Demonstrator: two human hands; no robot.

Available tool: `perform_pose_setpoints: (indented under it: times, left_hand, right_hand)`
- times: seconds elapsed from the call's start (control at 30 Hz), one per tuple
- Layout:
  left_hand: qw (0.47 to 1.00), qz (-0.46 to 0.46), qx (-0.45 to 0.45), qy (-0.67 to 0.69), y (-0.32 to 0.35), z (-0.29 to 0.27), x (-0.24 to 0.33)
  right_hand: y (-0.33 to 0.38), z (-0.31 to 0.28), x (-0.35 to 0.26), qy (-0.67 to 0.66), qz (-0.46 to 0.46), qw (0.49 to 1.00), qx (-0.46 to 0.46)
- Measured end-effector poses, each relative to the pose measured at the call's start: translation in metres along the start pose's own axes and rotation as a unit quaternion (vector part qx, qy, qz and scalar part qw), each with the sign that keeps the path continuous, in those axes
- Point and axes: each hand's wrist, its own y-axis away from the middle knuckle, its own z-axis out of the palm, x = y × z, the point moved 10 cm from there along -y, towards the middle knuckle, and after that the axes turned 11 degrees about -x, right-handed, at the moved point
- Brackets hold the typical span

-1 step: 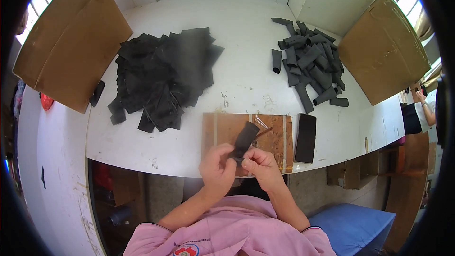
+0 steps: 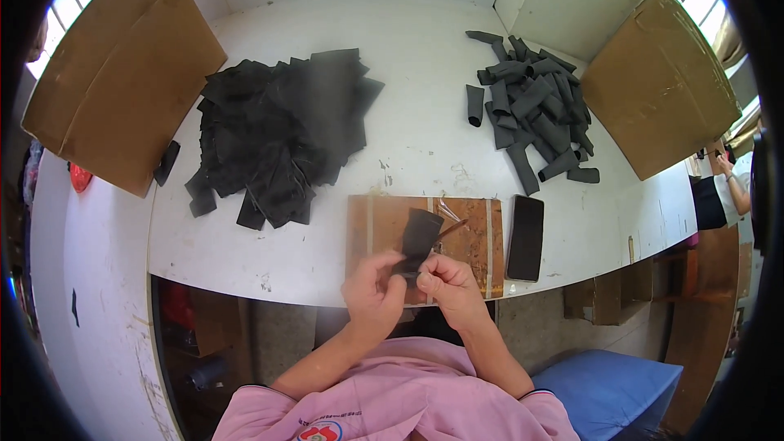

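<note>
A dark grey fabric piece point(image 2: 420, 234) stands up between my hands, over a worn brown board point(image 2: 474, 265) at the table's front edge. My left hand point(image 2: 376, 287) pinches its lower left part. The fingers of my right hand point(image 2: 449, 284) are closed on its lower right edge. My fingers hide the piece's lower end. Just behind the piece, a thin brown stick-like tool point(image 2: 452, 229) lies on the board, beside a small clear, shiny item point(image 2: 448, 211).
A pile of flat dark fabric pieces point(image 2: 278, 131) spreads at the back left, and tube-shaped grey pieces point(image 2: 551, 114) heap at the back right. A black phone point(image 2: 525, 238) lies right of the board. Cardboard boxes point(image 2: 122, 73) point(image 2: 665, 86) flank the table. Another person point(image 2: 731, 184) is at far right.
The fabric piece's upper end has swung slightly to the left and now stands more upright. Both hands stay in nearly the same place.
</note>
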Motion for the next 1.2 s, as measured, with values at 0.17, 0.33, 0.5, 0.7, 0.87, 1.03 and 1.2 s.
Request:
perform_pose_setpoints:
  times: [0.17, 0.33, 0.5, 0.7, 0.87, 1.03, 1.2]
  left_hand:
    - [0.890, -0.239, -0.158, 0.355, -0.005, 0.036, -0.019]
    - [0.729, -0.188, -0.338, 0.564, 0.009, 0.063, 0.034]
    - [0.926, -0.185, -0.173, 0.281, 0.002, 0.043, 0.010]
    - [0.979, -0.014, -0.042, 0.198, -0.019, 0.024, 0.047]
    - [0.787, -0.125, -0.181, 0.576, -0.046, 0.056, 0.053]
    - [0.583, -0.135, -0.286, 0.748, -0.059, 0.065, 0.087]
    - [0.615, -0.312, -0.141, 0.710, -0.038, 0.077, -0.012]
  right_hand:
    - [0.003, -0.015, 0.002, -0.032, -0.014, 0.999, 0.032]
    - [0.012, 0.026, -0.038, -0.096, -0.133, 0.982, -0.092]
    - [0.016, 0.002, -0.061, 0.040, -0.168, 0.985, -0.016]
    - [0.017, 0.019, -0.099, 0.107, -0.123, 0.987, 0.011]
    - [0.009, 0.023, -0.137, 0.185, -0.114, 0.976, 0.009]
    - [-0.015, 0.029, -0.136, 0.072, -0.053, 0.995, -0.054]
    - [-0.030, -0.016, -0.050, -0.033, 0.018, 0.998, -0.042]
